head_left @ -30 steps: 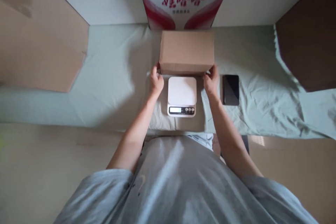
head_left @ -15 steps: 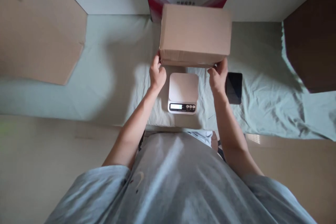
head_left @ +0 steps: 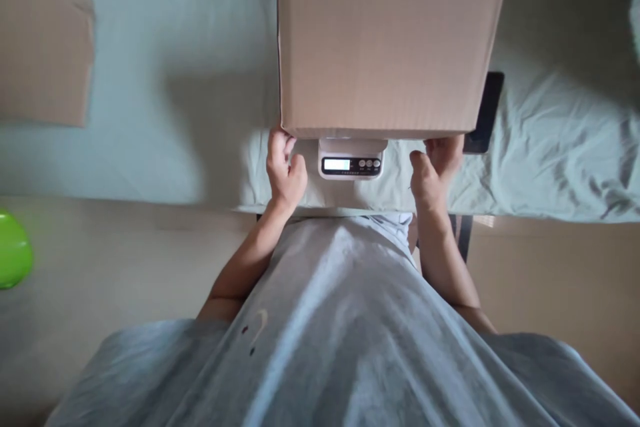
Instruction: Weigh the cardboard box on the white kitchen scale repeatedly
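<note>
I hold a plain brown cardboard box up in the air with both hands, close to the camera. My left hand grips its near left bottom corner. My right hand grips its near right bottom corner. Below the box, a small white digital scale sits on the pale green cloth; only its front strip with the display and buttons shows, the platform is hidden by the box.
A black phone lies on the cloth right of the scale, partly hidden by the box. A flat brown cardboard sheet lies at far left. A green round object sits at the left edge on the floor.
The box has been lifted off the cloth behind the scale and brought up toward me, now hanging over the scale. The view tilted down, so the red-and-white carton is out of sight.
</note>
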Demonstrator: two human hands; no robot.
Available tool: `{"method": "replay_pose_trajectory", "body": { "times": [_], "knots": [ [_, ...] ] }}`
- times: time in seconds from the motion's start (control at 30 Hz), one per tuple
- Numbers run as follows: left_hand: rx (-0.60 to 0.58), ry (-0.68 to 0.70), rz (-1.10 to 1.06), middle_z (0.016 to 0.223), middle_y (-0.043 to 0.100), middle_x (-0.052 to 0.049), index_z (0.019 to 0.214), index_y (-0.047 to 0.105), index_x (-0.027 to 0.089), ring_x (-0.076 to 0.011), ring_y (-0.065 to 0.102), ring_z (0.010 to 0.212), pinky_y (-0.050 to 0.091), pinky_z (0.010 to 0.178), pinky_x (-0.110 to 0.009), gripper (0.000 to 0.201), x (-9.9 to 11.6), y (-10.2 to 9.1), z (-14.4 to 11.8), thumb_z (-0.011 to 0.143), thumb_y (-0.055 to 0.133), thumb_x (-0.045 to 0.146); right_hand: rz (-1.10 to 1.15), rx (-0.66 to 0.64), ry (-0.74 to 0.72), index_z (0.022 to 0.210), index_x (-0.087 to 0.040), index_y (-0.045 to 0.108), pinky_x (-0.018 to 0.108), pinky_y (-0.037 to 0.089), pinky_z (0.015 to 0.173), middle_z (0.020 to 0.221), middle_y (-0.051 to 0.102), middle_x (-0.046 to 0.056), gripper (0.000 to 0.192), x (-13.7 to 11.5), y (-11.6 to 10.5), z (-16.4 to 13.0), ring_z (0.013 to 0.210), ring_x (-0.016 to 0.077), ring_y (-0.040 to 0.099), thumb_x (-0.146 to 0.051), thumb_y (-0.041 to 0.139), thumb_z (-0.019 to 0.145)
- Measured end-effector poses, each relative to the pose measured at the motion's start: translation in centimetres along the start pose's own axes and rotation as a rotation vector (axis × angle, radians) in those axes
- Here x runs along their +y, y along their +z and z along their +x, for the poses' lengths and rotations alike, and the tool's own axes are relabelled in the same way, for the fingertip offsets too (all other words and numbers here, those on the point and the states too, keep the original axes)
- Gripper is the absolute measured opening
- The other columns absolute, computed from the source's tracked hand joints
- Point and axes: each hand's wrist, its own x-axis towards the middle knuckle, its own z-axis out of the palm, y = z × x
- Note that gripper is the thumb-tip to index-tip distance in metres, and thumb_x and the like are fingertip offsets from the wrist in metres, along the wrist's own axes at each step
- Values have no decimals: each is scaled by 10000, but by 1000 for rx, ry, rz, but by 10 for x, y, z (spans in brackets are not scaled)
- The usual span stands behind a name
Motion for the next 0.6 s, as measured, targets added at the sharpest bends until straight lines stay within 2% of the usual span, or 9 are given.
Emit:
{"method": "replay_pose_trajectory", "body": {
  "times": [0.17, 0.27, 0.33, 0.43, 0.53, 0.6],
  "knots": [
    [-39, -18, 5, 1100, 596, -26, 1158, 493, 283, -168, 605, 1114, 483, 1062, -409, 361, -17, -1, -4, 820, 490, 155, 5, -60, -13, 1100, -364, 510, 450, 508, 953, 1059, 583, 1, 392, 10, 2, -6, 1044, 229, 586, -431, 591, 723],
    [-67, -23, -30, 1253, 554, -25, 1282, 414, 346, -190, 548, 1255, 428, 1115, -434, 496, -23, -4, -7, 817, 504, 197, 24, -59, -5, 1152, -372, 500, 454, 499, 987, 1130, 587, 2, 456, 16, 0, -8, 1103, 228, 578, -402, 600, 708],
    [-71, -44, -17, 1345, 515, -16, 1343, 351, 376, -192, 498, 1326, 403, 1135, -444, 590, -26, -9, -7, 805, 511, 197, 49, -37, 5, 1178, -367, 491, 454, 490, 998, 1163, 586, 11, 490, 22, -4, -7, 1124, 229, 567, -348, 597, 700],
    [-59, -79, 32, 1405, 505, -27, 1369, 343, 346, -174, 465, 1361, 398, 1138, -434, 658, -36, -19, -4, 769, 497, 126, 54, -22, 43, 1196, -370, 469, 443, 492, 991, 1203, 586, 20, 510, 35, -9, -6, 1134, 227, 557, -297, 569, 701],
    [-58, -89, 98, 1389, 546, -44, 1359, 374, 303, -165, 501, 1328, 397, 1141, -412, 675, -54, -27, -3, 733, 477, 71, -16, 17, 55, 1118, -307, 495, 443, 507, 941, 1065, 597, 25, 409, 49, -11, -9, 1027, 214, 582, -252, 524, 713],
    [-57, -93, 184, 1362, 571, -55, 1329, 414, 284, -189, 513, 1320, 384, 1150, -416, 644, -69, -29, -6, 724, 488, 75, -122, 54, 51, 1016, -267, 523, 456, 497, 938, 949, 563, 12, 314, 54, -10, -13, 946, 199, 571, -206, 514, 708]
  ]
}}
